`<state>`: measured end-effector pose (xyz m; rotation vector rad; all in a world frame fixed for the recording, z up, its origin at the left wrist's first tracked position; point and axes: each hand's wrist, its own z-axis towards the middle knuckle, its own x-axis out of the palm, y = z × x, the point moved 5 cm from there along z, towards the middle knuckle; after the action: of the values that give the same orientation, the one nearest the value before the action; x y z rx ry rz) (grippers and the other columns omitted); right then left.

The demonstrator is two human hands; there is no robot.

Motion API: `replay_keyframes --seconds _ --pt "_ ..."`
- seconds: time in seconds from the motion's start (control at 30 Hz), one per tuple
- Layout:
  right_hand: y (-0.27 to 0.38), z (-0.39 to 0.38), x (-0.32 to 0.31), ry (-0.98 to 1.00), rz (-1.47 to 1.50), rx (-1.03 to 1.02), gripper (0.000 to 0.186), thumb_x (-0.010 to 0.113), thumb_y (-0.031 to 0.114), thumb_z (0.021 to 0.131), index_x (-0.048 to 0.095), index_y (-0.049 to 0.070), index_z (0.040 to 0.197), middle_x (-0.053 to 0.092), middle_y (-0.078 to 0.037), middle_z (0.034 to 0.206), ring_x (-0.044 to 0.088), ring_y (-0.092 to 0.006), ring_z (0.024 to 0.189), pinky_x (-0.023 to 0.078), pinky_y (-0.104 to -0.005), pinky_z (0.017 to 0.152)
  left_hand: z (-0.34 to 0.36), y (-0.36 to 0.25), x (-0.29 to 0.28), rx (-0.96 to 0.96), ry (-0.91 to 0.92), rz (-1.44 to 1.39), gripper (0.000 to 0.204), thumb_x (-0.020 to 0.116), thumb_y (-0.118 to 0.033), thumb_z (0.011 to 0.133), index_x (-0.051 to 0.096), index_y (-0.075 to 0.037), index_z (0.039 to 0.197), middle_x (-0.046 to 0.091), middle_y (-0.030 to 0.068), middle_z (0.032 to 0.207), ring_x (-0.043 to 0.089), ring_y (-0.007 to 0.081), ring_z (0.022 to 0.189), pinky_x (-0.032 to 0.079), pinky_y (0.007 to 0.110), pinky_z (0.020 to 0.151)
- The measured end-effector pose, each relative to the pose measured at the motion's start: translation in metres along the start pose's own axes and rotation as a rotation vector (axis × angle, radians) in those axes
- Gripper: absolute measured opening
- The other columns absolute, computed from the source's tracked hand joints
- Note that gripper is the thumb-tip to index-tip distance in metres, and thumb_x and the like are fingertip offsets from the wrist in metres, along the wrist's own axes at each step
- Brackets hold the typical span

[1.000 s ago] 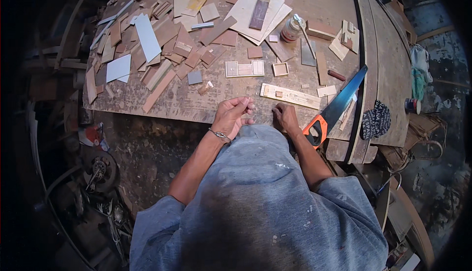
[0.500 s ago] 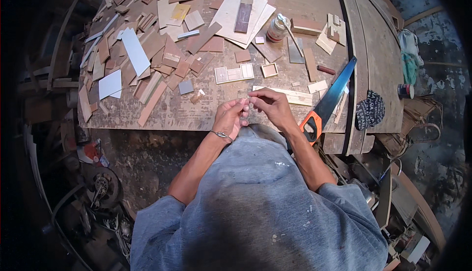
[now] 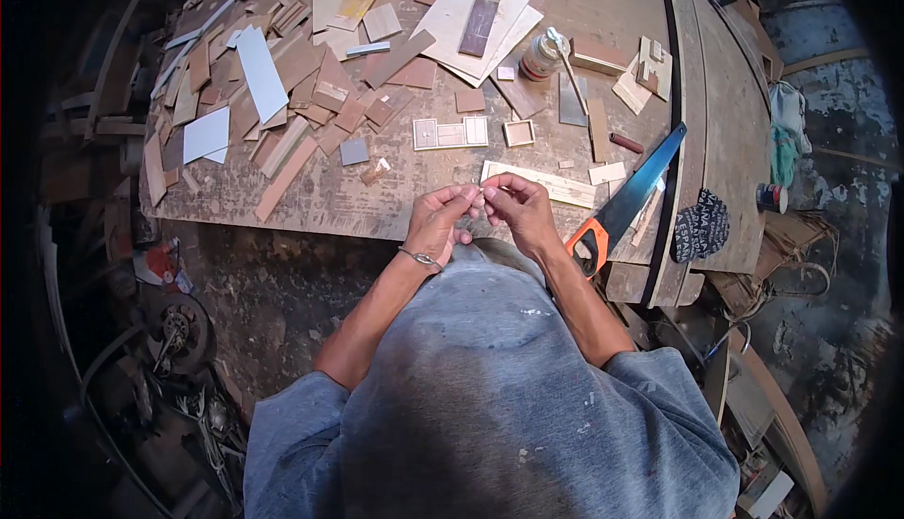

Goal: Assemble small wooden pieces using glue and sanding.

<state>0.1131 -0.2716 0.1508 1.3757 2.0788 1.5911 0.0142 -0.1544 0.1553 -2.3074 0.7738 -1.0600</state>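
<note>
My left hand point(image 3: 439, 218) and my right hand point(image 3: 524, 210) meet at the front edge of the workbench, fingertips nearly touching. Both are closed in a pinch around something too small to make out. Just beyond my right hand lies a pale narrow wooden panel point(image 3: 556, 187). Farther back sit a small compartmented wooden frame point(image 3: 450, 133) and a little open wooden box point(image 3: 518, 133). A handsaw point(image 3: 636, 189) with an orange and black handle rests to the right of my right hand. A small grey square point(image 3: 354, 151) and a little wood scrap point(image 3: 377, 172) lie beyond my left hand.
Many wood offcuts point(image 3: 311, 95) cover the left of the workbench point(image 3: 330, 213). A glass jar point(image 3: 541, 56) with a brush on it stands behind the small box. Toward the back lie pale sheets point(image 3: 480, 24) under a dark block point(image 3: 481, 22). A dark printed cloth point(image 3: 701, 227) lies at the right.
My fingertips have drawn a little closer together, and the right hand's pinch sits slightly lower. The whole view has tilted a little; the things on the bench stay in place.
</note>
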Motion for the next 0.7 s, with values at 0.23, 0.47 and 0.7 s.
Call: replay_keyframes --seconds 0.23,0.47,0.7 --pt "0.014 0.001 -0.010 -0.006 -0.228 -0.195 0.014 0.071 0.009 0.094 0.072 0.000 0.105 0.071 -0.004 0.094 0.065 -0.0097 0.077 0.051 -0.0236 0.060 0.020 0.005 0.005 -0.024 0.028 -0.028 0.021 0.071 -0.025 0.096 0.071 -0.005 0.102 0.065 -0.0026 0.084 0.057 0.0023 0.072 0.039 0.018 0.044" --pt "0.077 0.011 -0.021 0.105 -0.764 -0.397 0.011 0.073 0.008 0.090 0.077 0.004 0.100 0.072 -0.008 0.095 0.069 -0.0156 0.077 0.055 -0.0265 0.060 0.051 -0.020 0.020 -0.059 0.196 0.242 0.021 0.073 -0.023 0.095 0.071 -0.002 0.097 0.063 -0.0017 0.079 0.050 0.0010 0.057 0.033 0.017 0.038" --pt "0.114 0.048 -0.037 -0.138 -0.790 -0.567 0.006 0.073 0.001 0.086 0.070 -0.001 0.090 0.068 -0.008 0.086 0.068 -0.0154 0.072 0.053 -0.0261 0.054 0.110 -0.056 0.053 0.037 0.148 0.393 0.023 0.072 -0.024 0.096 0.072 -0.001 0.100 0.063 -0.0013 0.077 0.049 0.0013 0.055 0.034 0.019 0.039"
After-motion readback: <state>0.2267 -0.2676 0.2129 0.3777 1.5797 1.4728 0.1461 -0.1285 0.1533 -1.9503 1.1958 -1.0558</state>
